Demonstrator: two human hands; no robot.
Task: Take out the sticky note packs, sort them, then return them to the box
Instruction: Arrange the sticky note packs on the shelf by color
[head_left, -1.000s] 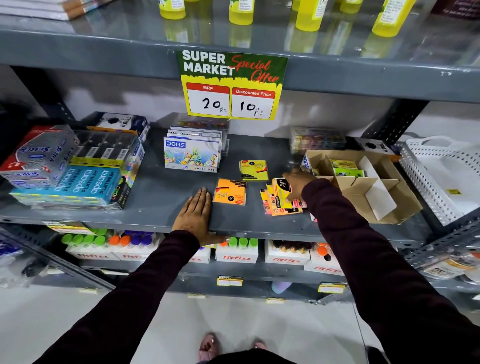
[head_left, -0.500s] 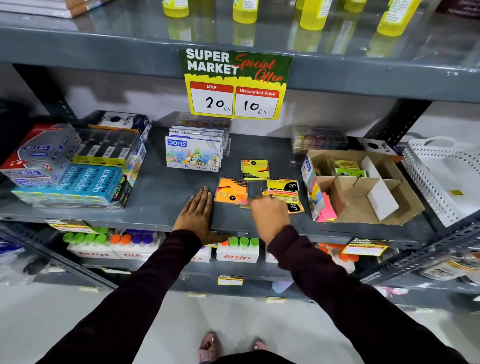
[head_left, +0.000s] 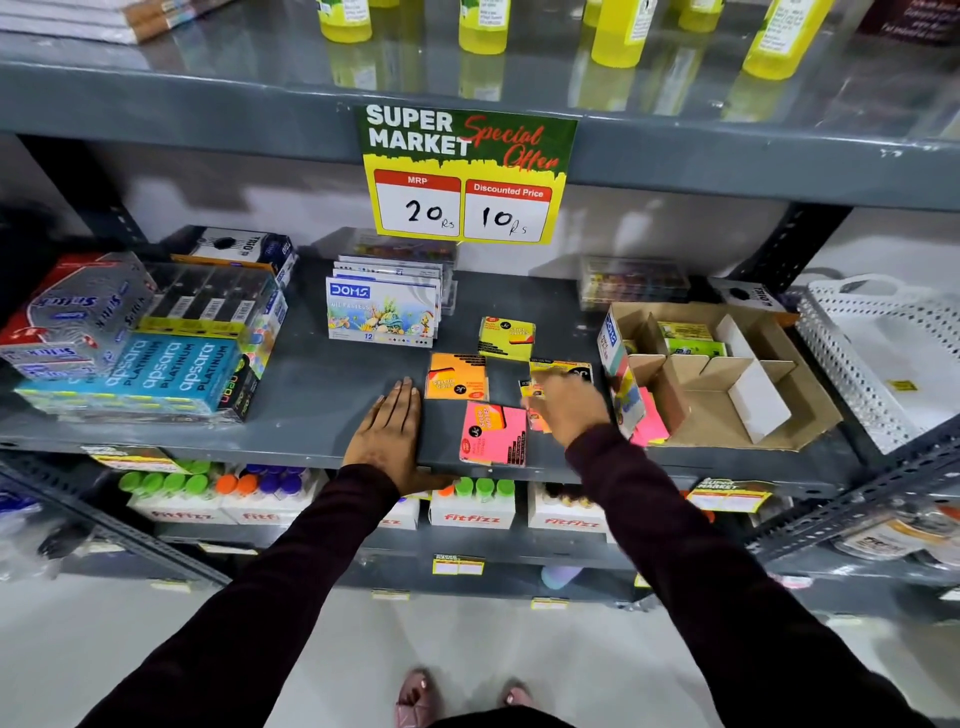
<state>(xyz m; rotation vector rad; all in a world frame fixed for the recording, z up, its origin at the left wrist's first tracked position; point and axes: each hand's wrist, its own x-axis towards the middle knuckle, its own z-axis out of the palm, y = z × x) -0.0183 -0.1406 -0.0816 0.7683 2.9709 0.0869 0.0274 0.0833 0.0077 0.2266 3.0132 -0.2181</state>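
Sticky note packs (head_left: 540, 402) clutched in R hand (head_left: 569, 410); L hand (head_left: 389, 434) flat, fingers spread, on shelf (head_left: 311, 395).

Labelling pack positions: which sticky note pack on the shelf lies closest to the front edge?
The pink pack, near the shelf's front edge between the two hands. The orange pack and yellow pack lie farther back.

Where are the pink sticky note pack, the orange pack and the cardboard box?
pink sticky note pack (head_left: 493, 434), head view, middle of its face
orange pack (head_left: 456, 376), head view, its centre
cardboard box (head_left: 810, 415), head view, right flap
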